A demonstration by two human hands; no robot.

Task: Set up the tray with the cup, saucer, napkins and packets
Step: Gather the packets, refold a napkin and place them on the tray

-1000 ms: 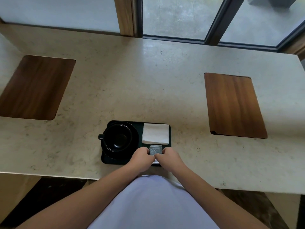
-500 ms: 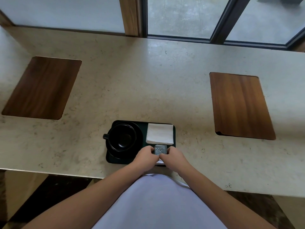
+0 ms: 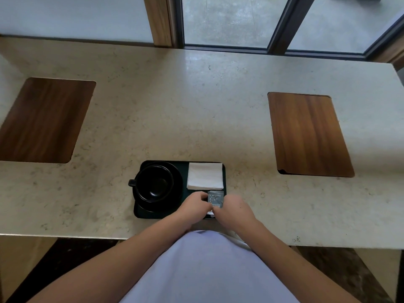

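A dark tray (image 3: 184,169) lies near the counter's front edge. On its left half a black cup (image 3: 154,183) stands on a black saucer (image 3: 178,189), handle pointing left. A folded white napkin (image 3: 205,176) fills the tray's far right corner. Just in front of it lies a grey-blue packet (image 3: 216,199). My left hand (image 3: 193,206) pinches the packet's left edge and my right hand (image 3: 232,209) holds its near right corner. A sliver of white (image 3: 210,213) shows between my hands; what it is stays hidden.
The beige stone counter (image 3: 196,110) has two inset wooden panels, one at the left (image 3: 43,119) and one at the right (image 3: 306,134). Window frames and a wooden post (image 3: 159,20) stand behind the counter. My pale shirt (image 3: 207,270) presses against the front edge.
Both hands stay on the packet at the tray's front right. The right hand has slid slightly right and nearer, uncovering more of the packet. The head view has shifted a little.
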